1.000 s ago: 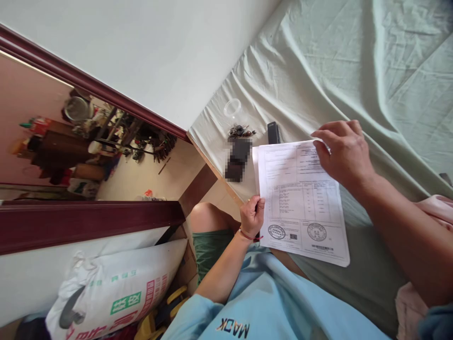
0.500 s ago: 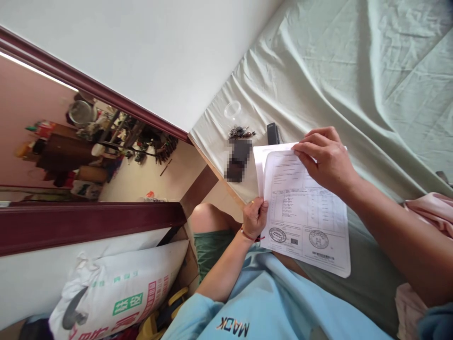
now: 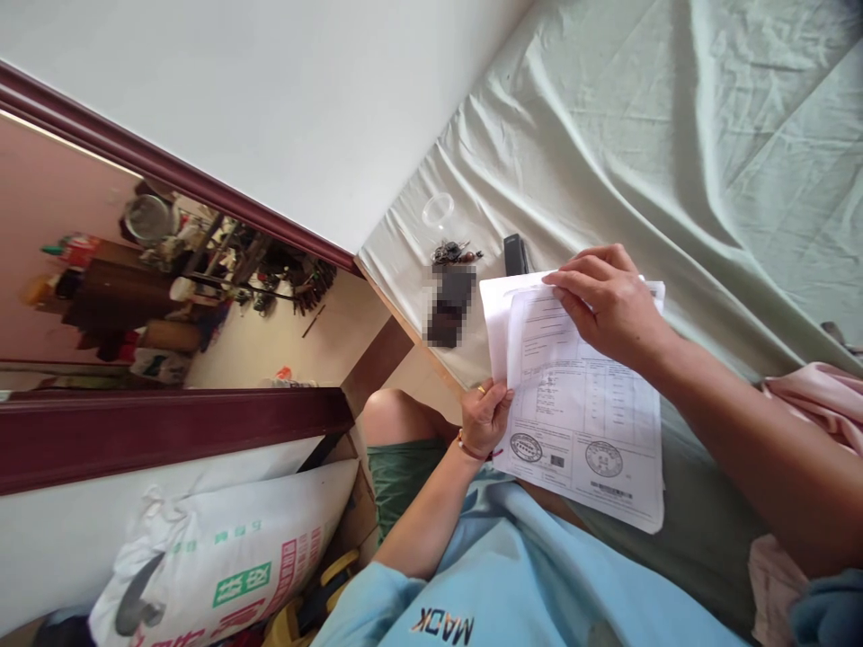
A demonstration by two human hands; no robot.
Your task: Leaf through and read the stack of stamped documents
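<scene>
A thin stack of printed papers (image 3: 580, 431) rests over my lap, its top sheet bearing a table, two round stamps and a barcode. My left hand (image 3: 484, 416) grips the stack's left edge between thumb and fingers. At the top edge, my right hand (image 3: 603, 296) pinches the upper sheet with thumb and fingertips. That sheet is slightly lifted and curled, with a white page showing beneath it. Just beyond the papers lies a small black case-like object (image 3: 516, 255).
On the green bed sheet (image 3: 607, 135) lie a bunch of keys (image 3: 455, 253), a clear round container (image 3: 438, 211) and a blurred dark object (image 3: 450, 305). A white printed sack (image 3: 229, 557) stands lower left. Pink cloth (image 3: 815, 404) lies at right. A doorway opens left.
My right hand has shifted slightly left along the top edge with the pinched sheet, and more of the page beneath shows at the upper left. My left hand keeps its hold.
</scene>
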